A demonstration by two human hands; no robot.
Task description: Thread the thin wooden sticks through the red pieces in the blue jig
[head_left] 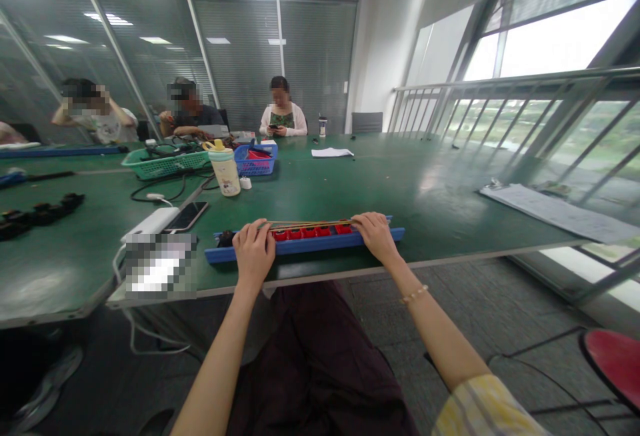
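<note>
A long blue tray (pixel 320 245) lies lengthwise near the front edge of the green table, with several red parts (pixel 309 231) in a row inside it. Thin yellowish strands (pixel 305 224) stretch above the row between my hands. My left hand (pixel 254 249) is over the tray's left part, fingers closed on one end of the strands. At the right part, my right hand (pixel 374 235) pinches the other end. A black piece (pixel 227 239) sits in the tray just left of my left hand.
To the left are a phone (pixel 187 217), a white power bank (pixel 150 224) with cables, and a bottle (pixel 226 171). Behind stand a green basket (pixel 165 165) and a blue basket (pixel 256 165). A clipboard (pixel 555 209) lies at right. Several people sit across the table.
</note>
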